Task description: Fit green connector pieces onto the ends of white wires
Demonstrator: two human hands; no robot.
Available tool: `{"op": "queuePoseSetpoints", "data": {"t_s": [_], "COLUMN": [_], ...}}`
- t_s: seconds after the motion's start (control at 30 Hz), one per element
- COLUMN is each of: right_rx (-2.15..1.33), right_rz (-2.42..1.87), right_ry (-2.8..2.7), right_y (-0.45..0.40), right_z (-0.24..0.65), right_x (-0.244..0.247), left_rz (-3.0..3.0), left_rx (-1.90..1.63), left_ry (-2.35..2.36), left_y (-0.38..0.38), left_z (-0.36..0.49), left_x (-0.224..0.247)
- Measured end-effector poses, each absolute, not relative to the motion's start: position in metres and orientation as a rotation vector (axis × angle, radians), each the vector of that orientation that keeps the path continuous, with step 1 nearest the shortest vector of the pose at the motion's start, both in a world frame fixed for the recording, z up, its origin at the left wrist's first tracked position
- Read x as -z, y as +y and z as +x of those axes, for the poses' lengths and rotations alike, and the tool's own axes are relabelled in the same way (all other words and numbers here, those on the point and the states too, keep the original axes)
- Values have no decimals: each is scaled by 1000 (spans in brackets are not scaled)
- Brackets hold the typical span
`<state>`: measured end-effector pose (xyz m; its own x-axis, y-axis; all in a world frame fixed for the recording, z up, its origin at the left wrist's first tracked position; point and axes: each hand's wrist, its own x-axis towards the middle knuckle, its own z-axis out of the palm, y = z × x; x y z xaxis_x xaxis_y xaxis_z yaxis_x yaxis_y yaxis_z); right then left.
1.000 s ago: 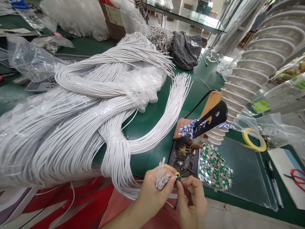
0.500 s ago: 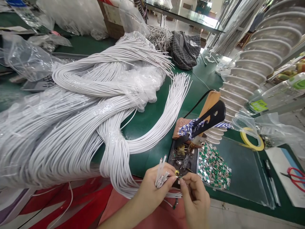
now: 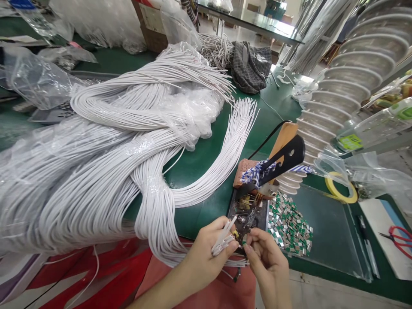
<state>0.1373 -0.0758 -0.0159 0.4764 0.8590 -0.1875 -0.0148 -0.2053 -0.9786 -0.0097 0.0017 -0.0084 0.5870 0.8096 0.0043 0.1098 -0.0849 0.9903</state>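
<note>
My left hand (image 3: 214, 246) is closed round several white cables (image 3: 223, 240), their cut ends poking up past the thumb and fingers. Close beside it, my right hand (image 3: 265, 255) pinches a small green and silver connector board (image 3: 245, 239) between thumb and fingertips. A narrow gap lies between the two hands. Just beyond them is a dark tray (image 3: 249, 214) with metal bits in it. To the right of that lies a pile of green and silver connector boards (image 3: 291, 225). Cable lengths hang below my left hand.
Large bundles of white cable (image 3: 96, 184) cover the table's left side. A black handle (image 3: 286, 156) leans up by a brick-like block (image 3: 243, 171). A clear ribbed hose (image 3: 347, 94) comes down at right. Yellow tape (image 3: 341, 189), a pen (image 3: 370, 253) and red-handled scissors (image 3: 402, 240) lie right.
My right hand has moved slightly right and away from my left hand with the connector board. The cables in my left hand have tilted to the right.
</note>
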Motion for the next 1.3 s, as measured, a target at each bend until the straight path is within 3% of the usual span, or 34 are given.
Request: {"op": "queuePoseSetpoints", "data": {"t_s": [0.57, 1.3], "right_rx": [-1026, -670], "right_rz": [-1568, -1588], "right_ry": [-867, -754], "right_y": [-80, -74], "right_z": [140, 120], "right_x": [19, 21], "left_rz": [1533, 1464], "left_rx": [-596, -755], "left_ry": [758, 895], "left_y": [7, 11], "left_z": [-15, -3], "left_x": [5, 2]}}
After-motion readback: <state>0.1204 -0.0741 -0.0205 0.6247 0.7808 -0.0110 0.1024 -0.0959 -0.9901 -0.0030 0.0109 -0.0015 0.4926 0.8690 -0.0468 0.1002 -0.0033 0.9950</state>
